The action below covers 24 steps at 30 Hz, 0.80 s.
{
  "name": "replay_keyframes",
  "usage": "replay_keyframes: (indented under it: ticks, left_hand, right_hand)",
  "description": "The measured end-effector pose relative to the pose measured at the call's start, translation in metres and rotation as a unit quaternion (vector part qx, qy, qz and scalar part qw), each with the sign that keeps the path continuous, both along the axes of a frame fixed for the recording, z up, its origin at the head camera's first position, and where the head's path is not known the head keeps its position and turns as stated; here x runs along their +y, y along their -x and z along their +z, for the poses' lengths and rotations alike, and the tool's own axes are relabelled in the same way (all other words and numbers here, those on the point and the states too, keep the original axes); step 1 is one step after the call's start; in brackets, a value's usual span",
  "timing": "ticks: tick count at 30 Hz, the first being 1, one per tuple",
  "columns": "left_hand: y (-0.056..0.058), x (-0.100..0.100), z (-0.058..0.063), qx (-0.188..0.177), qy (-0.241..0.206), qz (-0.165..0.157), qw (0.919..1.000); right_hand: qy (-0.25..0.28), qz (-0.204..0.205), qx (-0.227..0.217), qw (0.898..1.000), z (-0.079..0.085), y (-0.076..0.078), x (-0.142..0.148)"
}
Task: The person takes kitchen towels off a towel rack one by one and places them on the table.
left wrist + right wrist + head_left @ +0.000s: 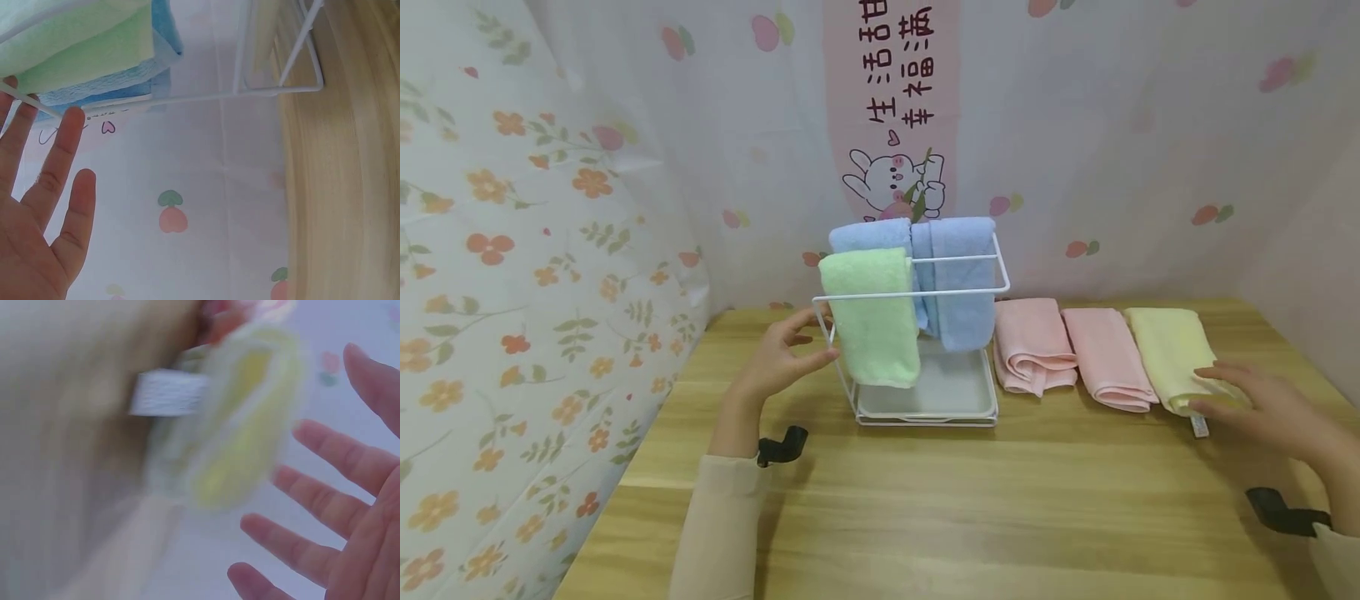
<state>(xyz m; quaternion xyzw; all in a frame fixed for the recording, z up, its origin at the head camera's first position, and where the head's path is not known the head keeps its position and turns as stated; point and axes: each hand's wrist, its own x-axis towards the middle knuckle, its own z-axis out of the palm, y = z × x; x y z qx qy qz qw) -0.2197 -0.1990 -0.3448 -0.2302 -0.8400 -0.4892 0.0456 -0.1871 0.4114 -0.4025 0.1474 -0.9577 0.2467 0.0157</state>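
A white wire towel rack (925, 294) stands on the table with a green towel (872, 321) draped over its front bar. Blue towels (962, 292) hang behind the green one. My left hand (786, 354) is at the rack's left side; in the left wrist view its fairly straight fingers (74, 125) reach up to the wire, beside the towels. On the far right, my right hand (1273, 408) hovers at the near edge of a folded yellow towel (1172, 350), fingers spread. The right wrist view shows that towel's rolled end and white label (169, 394), blurred, beside the outstretched fingers.
Two folded pink towels (1033, 337) lie between the rack and the yellow towel. A shallow white tray (928, 392) sits in the rack's base. Behind the wooden table (962, 508) hangs a printed cloth (715, 150), and another flowered cloth (497, 333) lines the left side.
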Motion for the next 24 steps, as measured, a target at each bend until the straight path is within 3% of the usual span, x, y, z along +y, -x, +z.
replay_keyframes:
  ticks: [4,12,15,19,24]
  left_hand:
    - [-0.001,0.001,0.000,-0.002,0.000,-0.002,1.0000]
    - [-0.002,0.002,-0.005,-0.009,-0.015,0.009,0.9998]
    - [-0.003,0.001,-0.006,-0.012,-0.019,0.008,0.9997]
    - [-0.003,0.001,-0.007,-0.009,-0.029,0.008,0.9995]
    - [-0.001,0.001,-0.008,-0.007,-0.032,0.003,0.9995]
  right_hand:
    - [0.023,0.001,0.024,0.999,0.013,-0.015,-0.013]
    - [-0.023,0.012,0.066,0.997,0.036,-0.028,-0.049]
    - [-0.048,0.037,0.110,0.992,0.046,-0.028,-0.065]
    - [-0.023,0.073,0.178,0.981,0.061,-0.028,-0.093]
    - [0.017,0.104,0.200,0.974,0.079,-0.032,-0.127]
